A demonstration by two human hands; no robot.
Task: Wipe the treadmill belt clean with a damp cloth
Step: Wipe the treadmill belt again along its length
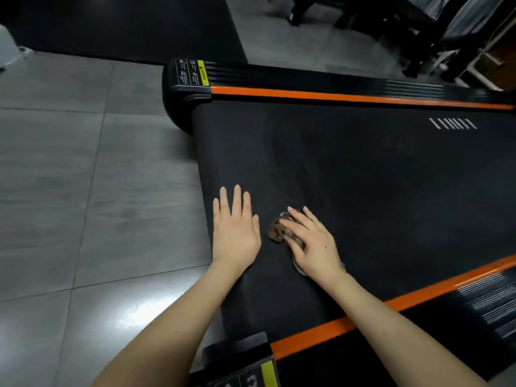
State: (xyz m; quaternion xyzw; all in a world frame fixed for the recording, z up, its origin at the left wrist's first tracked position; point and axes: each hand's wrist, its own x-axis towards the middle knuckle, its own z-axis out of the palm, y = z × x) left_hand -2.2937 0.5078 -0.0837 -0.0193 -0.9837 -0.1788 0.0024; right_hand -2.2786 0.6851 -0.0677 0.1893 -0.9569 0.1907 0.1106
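Note:
The black treadmill belt (363,174) runs from the rear roller end at the left off toward the right. A small brown crumpled cloth (275,231) lies on the belt near its rear end. My right hand (312,243) lies on top of the cloth with its fingers straight, pressing it against the belt; most of the cloth is hidden under the palm. My left hand (236,227) rests flat on the belt just left of the cloth, fingers spread and straight, holding nothing.
Orange-striped side rails flank the belt, the far rail (335,94) and the near rail (391,305), each ending in a black cap with a yellow warning label (202,72). Grey floor tiles (83,177) lie left. A black mat and dark equipment frames (418,32) stand beyond.

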